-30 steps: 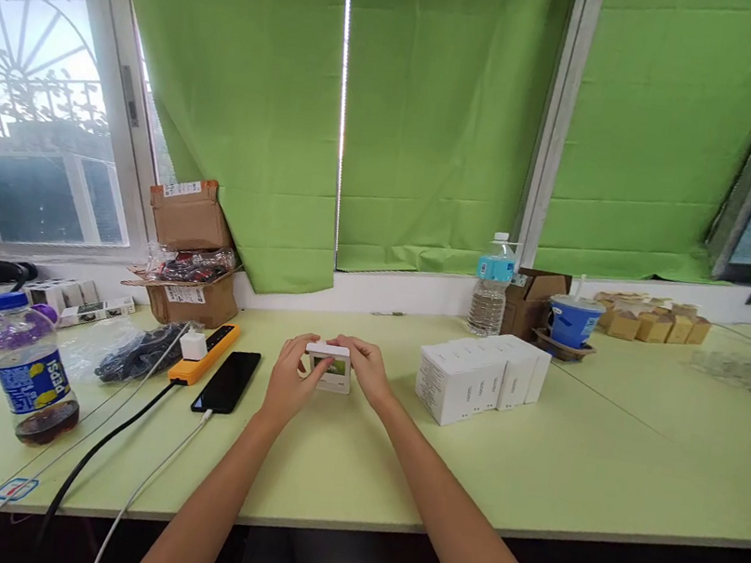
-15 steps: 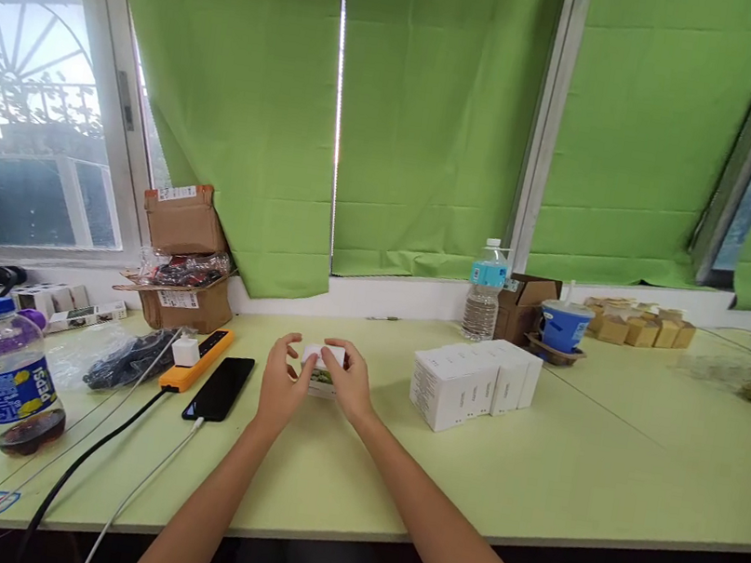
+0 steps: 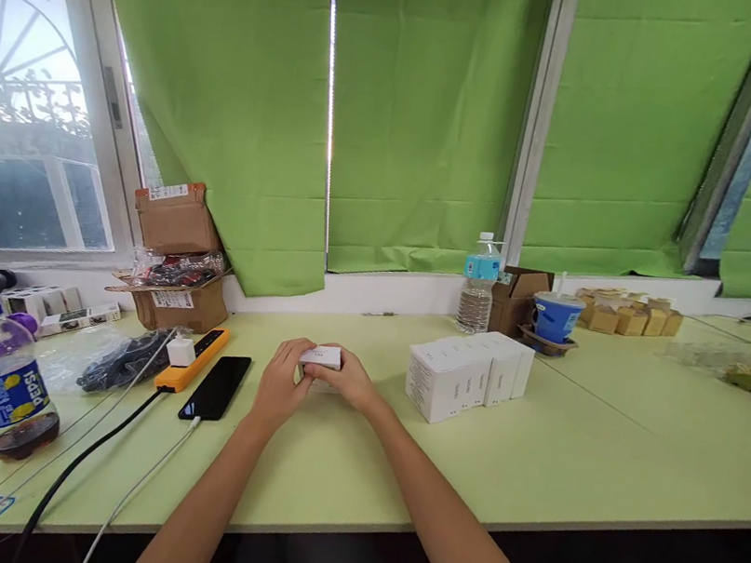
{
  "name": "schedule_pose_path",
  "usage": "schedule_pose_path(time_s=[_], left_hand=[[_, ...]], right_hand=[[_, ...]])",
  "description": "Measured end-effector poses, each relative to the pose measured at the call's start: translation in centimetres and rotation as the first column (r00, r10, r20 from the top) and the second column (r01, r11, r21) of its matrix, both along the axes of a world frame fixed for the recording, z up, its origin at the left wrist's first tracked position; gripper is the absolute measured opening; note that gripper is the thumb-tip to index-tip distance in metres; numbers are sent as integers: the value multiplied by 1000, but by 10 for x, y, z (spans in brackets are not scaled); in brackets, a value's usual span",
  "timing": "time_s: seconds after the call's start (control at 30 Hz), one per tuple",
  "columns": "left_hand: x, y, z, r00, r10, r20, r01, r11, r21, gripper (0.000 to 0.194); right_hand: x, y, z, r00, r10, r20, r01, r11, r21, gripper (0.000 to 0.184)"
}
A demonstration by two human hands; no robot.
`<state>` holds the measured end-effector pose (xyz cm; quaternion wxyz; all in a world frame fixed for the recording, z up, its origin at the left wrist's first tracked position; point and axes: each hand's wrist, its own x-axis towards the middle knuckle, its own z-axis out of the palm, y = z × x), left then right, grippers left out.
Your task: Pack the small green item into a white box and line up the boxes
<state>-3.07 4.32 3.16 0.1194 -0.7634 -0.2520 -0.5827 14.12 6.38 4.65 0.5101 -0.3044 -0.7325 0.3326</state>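
A small white box (image 3: pixel 323 357) rests on the light green table (image 3: pixel 348 466) in front of me, and both hands are closed around it. My left hand (image 3: pixel 280 384) grips its left side, fingers curled over the top edge. From the right, my right hand (image 3: pixel 345 378) wraps across its front and covers the face. Only the top of the box shows between the fingers. A row of larger white boxes (image 3: pixel 467 373) stands just right of my hands.
Left of my hands lie a black phone (image 3: pixel 216 387) on a white cable, an orange power strip (image 3: pixel 191 357) with a white plug, a black bundle in plastic (image 3: pixel 116 360) and a Pepsi bottle (image 3: pixel 2 395). Behind are cardboard boxes (image 3: pixel 174 256), a water bottle (image 3: pixel 478 284) and a blue cup (image 3: pixel 555 316).
The box has been tipped so its picture face no longer shows, and my right hand has closed over its front. My view has shifted slightly to the right.
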Motion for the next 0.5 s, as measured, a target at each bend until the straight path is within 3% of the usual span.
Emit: schedule_pose_path(time_s=[0.1,0.17,0.23,0.3,0.4,0.5], left_hand=[[-3,0,2,1000,24,-2,-24,999,25,37],[-7,-1,5,999,39,-8,-39,998,40,39],[-13,-1,7,999,42,-30,-40,998,43,40],[-19,-1,8,998,26,-60,-25,999,29,42],[-26,-2,8,997,-10,-72,10,1000,-7,47],[-26,-2,7,998,-47,-45,46,998,-38,42]], right_hand=[[7,-5,4,995,29,96,-28,1000,-9,71],[9,-11,7,972,-111,208,100,993,63,71],[9,-18,9,902,-293,319,247,953,176,68],[6,-23,10,839,-389,380,297,913,280,63],[-4,-23,5,887,-302,349,203,935,292,53],[-15,-18,-4,978,-36,207,3,988,157,52]])
